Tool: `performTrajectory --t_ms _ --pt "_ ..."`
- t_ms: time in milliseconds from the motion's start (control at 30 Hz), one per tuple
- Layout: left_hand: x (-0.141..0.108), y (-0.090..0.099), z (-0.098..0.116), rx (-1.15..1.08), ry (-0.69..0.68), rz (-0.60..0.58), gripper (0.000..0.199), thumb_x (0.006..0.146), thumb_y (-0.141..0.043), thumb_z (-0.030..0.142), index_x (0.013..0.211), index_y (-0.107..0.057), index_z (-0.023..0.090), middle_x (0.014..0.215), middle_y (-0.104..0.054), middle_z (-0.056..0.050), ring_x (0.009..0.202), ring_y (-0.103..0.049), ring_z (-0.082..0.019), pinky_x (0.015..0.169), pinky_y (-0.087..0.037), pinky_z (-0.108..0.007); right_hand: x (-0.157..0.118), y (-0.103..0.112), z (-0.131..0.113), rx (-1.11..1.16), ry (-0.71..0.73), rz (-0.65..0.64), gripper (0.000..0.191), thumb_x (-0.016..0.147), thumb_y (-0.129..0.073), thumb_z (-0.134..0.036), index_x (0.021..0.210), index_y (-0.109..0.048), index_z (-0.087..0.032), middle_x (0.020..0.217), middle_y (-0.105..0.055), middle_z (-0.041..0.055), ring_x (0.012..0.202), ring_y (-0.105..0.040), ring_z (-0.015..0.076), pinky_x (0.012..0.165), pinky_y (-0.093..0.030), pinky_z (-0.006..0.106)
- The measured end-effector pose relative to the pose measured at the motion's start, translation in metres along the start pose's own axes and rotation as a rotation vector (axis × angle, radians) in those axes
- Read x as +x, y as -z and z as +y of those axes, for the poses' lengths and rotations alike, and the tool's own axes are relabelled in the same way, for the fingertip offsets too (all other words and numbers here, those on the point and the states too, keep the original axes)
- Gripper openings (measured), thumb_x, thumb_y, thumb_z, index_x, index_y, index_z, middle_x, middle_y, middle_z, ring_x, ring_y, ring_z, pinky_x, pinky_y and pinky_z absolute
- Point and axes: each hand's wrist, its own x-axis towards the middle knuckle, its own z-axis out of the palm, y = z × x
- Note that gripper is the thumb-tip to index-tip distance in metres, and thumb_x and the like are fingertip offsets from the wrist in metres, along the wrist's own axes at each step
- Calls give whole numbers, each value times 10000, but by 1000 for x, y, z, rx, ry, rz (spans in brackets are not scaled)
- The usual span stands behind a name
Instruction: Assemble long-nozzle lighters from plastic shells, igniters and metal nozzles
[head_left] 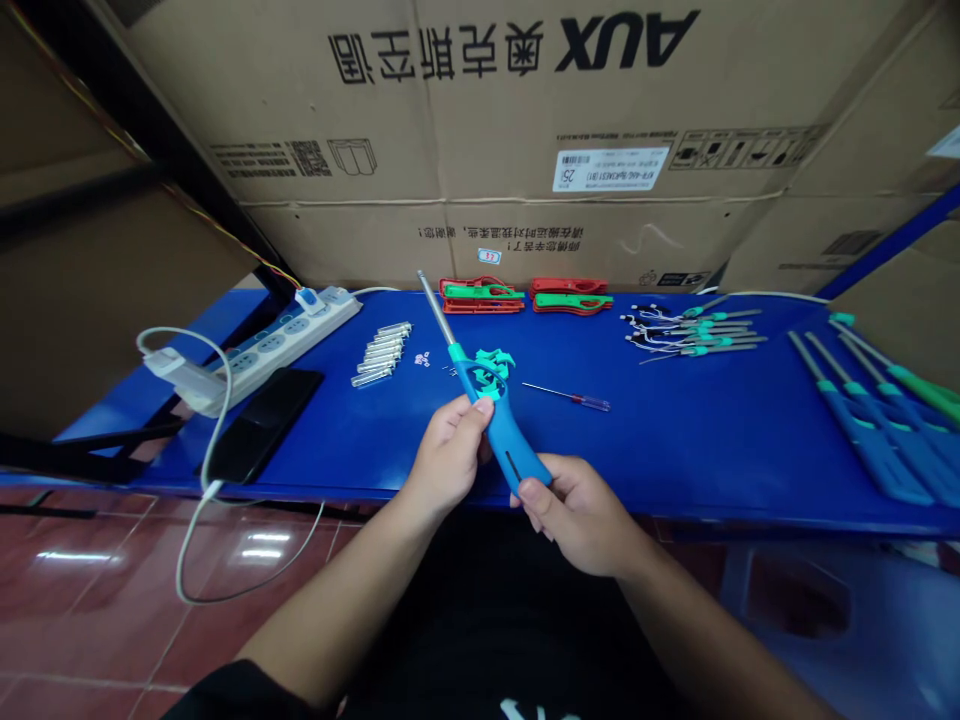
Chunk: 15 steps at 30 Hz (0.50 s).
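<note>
Upside-down, "AUX" (628,41) marks carton (480,115) behind blue lighter (511,434).

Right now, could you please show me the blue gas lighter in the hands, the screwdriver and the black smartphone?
Blue gas lighter (511,430), head view: its blue handle.
Screwdriver (590,402), head view: its handle.
Black smartphone (264,427), head view: its upper face.

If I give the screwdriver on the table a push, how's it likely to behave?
The screwdriver may roll a little, since its handle looks roughly rounded. It should stay stiff, as the thin shaft looks straight and metallic. It will probably feel heavier at the handle end, which is clearly thicker.
</note>
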Motion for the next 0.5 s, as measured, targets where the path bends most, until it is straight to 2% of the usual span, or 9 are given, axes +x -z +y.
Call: performTrajectory --t_ms 33,100,167,200,267,333,400,500 --pt "0 1 1 1 8 -21 475 857 -550 626 701 -382 210 527 -301 76 452 -271 -73 437 -245 -205 0 4 -1 -32 19 -5 476 1009 -389 -542 786 -588 -172 593 -525 -16 499 -473 109 493 -385 249" --pt "3 2 5 11 26 -84 466 854 -562 606 690 -382 208 521 -285 81 448 -249 -68 434 -228 -205 0 16 -2 -215 143 135 421 1040 -344 -441 947 -647 -165 714 -628 31 587 -580 140 569 -472 279" --pt "8 2 9 31 44 -177 445 856 -569 570 675 -393 204 525 -284 80 450 -245 -67 432 -223 -207 -2 32 -5 -570 391 303 275 1010 -438 -305 1154 -646 -195 986 -700 91 847 -668 196 762 -535 350" --pt "11 2 12 45 50 -230 430 863 -562 548 666 -405 200 529 -296 75 455 -255 -70 432 -231 -209 -4 39 -7 -775 536 314 287 970 -512 -242 1231 -631 -230 1142 -690 106 1012 -659 230 871 -525 399" --pt "17 1 18 88 60 -356 391 877 -555 489 650 -451 188 540 -354 58 473 -298 -80 442 -266 -216 -9 54 -14 -1120 778 195 427 908 -598 -151 1299 -617 -320 1299 -662 65 1203 -594 249 996 -475 452" --pt "21 -1 24 145 63 -500 346 878 -566 416 636 -512 175 559 -425 40 506 -356 -92 470 -316 -222 -14 63 -22 -1308 941 116 461 892 -631 -123 1287 -636 -361 1274 -694 3 1218 -593 211 1024 -468 422" --pt "21 -6 29 209 68 -650 302 864 -580 344 620 -559 168 582 -483 24 543 -409 -106 508 -362 -229 -18 66 -30 -1352 1049 84 415 893 -652 -148 1250 -668 -358 1199 -732 -22 1202 -610 192 1018 -491 390" --pt "18 -12 34 263 69 -778 293 895 -530 331 656 -601 176 628 -552 13 602 -488 -129 589 -428 -240 -20 64 -39 -1249 1040 20 348 899 -654 -195 1225 -692 -312 1163 -743 3 1254 -588 237 1019 -519 408"
